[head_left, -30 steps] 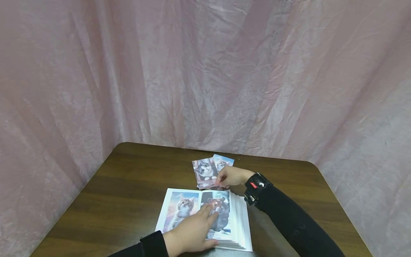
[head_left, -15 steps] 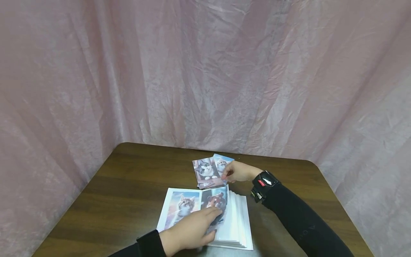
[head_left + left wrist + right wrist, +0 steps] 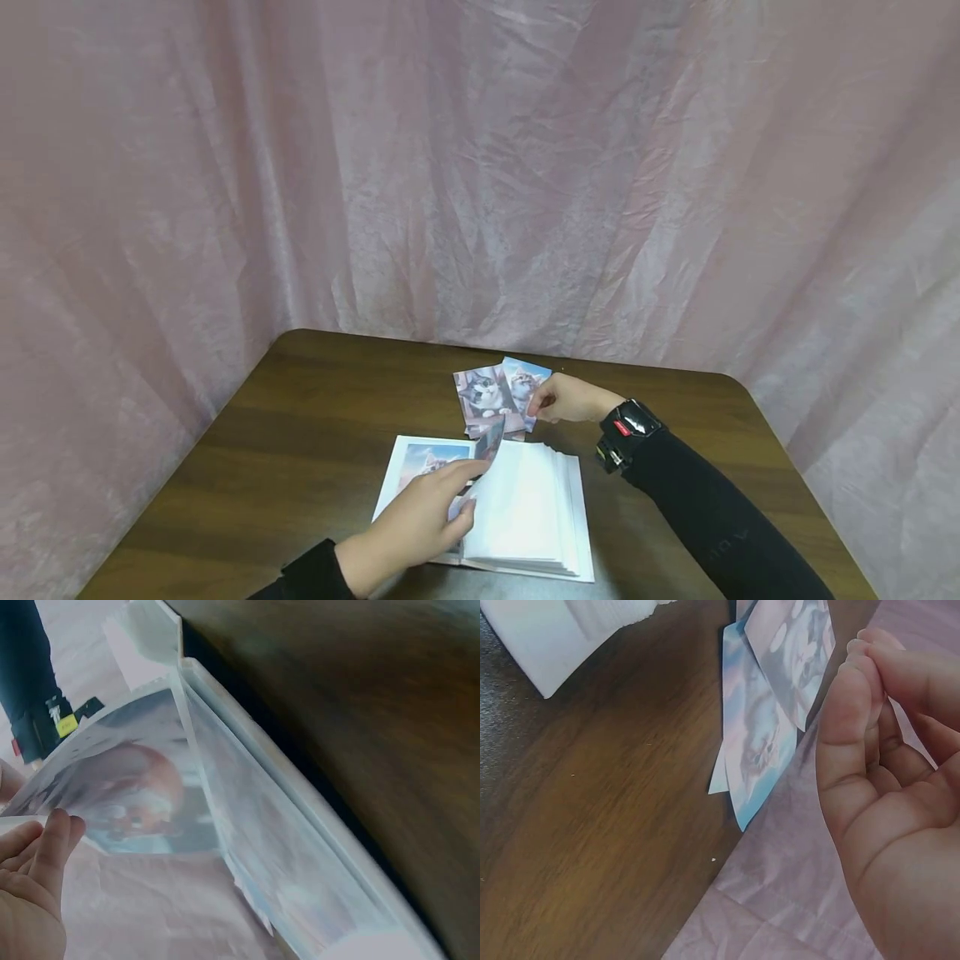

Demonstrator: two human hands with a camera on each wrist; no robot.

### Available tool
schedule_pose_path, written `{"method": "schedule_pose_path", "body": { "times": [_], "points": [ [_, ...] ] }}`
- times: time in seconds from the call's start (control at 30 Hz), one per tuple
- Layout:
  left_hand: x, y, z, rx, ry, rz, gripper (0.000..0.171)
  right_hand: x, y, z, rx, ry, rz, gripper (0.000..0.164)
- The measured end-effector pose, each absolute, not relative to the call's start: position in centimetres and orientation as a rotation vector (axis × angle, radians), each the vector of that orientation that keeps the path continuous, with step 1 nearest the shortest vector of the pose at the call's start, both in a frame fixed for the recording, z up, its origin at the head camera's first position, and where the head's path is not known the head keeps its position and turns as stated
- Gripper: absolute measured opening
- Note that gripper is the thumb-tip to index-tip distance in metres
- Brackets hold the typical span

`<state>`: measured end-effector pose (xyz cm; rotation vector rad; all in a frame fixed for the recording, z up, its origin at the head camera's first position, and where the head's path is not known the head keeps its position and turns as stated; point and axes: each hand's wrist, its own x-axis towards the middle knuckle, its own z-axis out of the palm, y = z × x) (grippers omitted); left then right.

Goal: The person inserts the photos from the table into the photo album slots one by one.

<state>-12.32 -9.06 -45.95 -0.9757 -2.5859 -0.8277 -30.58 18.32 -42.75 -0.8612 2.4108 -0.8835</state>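
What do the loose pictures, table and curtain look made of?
Loose pictures: probably paper or thin card, smooth; thin edges show. Table: wood or wood-look laminate, slightly glossy, with streaked brown grain. Curtain: fabric, perhaps velvet, its soft folds catching a sheen.

- so I'm seeing the left hand (image 3: 412, 521) with fingers on a lifted picture page (image 3: 492, 440) of an open white photo album (image 3: 525, 504)
- right hand (image 3: 573, 398), fingers curled, is right by some overlapping cat photos (image 3: 483, 393)
- brown wood-grain table (image 3: 322, 408), crinkly pink curtain (image 3: 480, 175) behind it
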Motion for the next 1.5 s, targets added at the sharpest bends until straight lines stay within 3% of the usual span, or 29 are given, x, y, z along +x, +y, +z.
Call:
{"method": "schedule_pose_path", "body": {
  "times": [0.47, 0.7, 1.07, 1.5],
  "points": [
    [-11.6, -13.4, -47.3, -0.729, -2.445, -0.748, 0.047, -30.1, 18.8, -43.2, -0.787, 2.419, -0.891, 0.013],
    [-11.2, -14.9, -48.0, -0.669, -2.613, -0.590, 0.039, -30.1, 19.1, -43.3, -0.786, 2.417, -0.905, 0.012],
    [-11.6, -15.7, -49.2, -0.739, -2.939, -0.460, 0.026, -30.5, 19.2, -43.7, -0.803, 2.421, -0.897, 0.011],
    [-11.7, -15.9, -49.5, -0.817, -2.995, -0.386, 0.031, -32.4, 18.7, -42.7, -0.815, 2.498, -0.823, 0.013]
  ]
}}
